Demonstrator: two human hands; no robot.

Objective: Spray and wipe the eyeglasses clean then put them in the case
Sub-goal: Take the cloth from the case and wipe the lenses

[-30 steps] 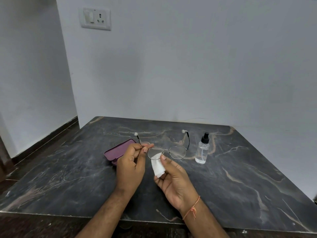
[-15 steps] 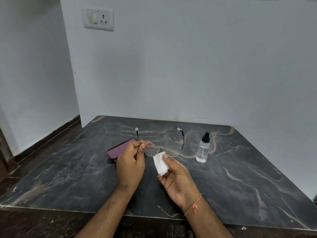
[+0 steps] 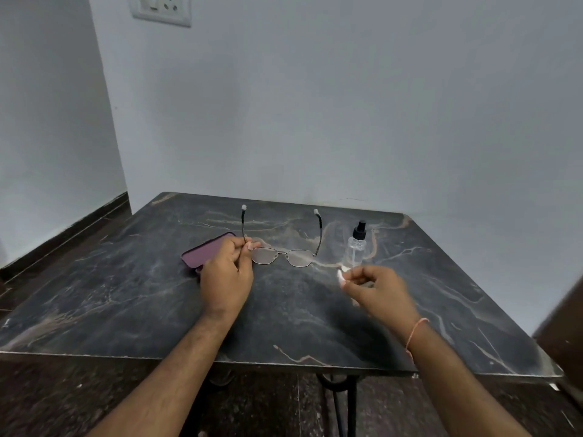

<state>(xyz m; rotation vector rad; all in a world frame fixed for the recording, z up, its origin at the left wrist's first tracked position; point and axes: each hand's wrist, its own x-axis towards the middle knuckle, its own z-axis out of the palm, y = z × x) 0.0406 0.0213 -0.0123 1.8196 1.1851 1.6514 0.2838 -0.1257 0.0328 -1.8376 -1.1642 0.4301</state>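
Observation:
Thin metal-framed eyeglasses (image 3: 284,255) with open temples are held over the dark marble table (image 3: 132,298). My left hand (image 3: 225,275) pinches them at the left hinge, lenses facing me. My right hand (image 3: 375,287) is to the right, apart from the glasses, its fingers curled round a small white cloth (image 3: 340,275). A clear spray bottle (image 3: 356,247) with a black nozzle stands just beyond my right hand. A purple case (image 3: 205,252) lies on the table behind my left hand, partly hidden by it.
The table stands against a pale wall, with a wall socket (image 3: 161,7) high at the left. A dark object (image 3: 564,335) juts in at the right edge. Dark floor runs along the table's left side.
My right hand has pulled the white cloth away from the left lens and moved right, toward the spray bottle. My left hand still holds the glasses in about the same place.

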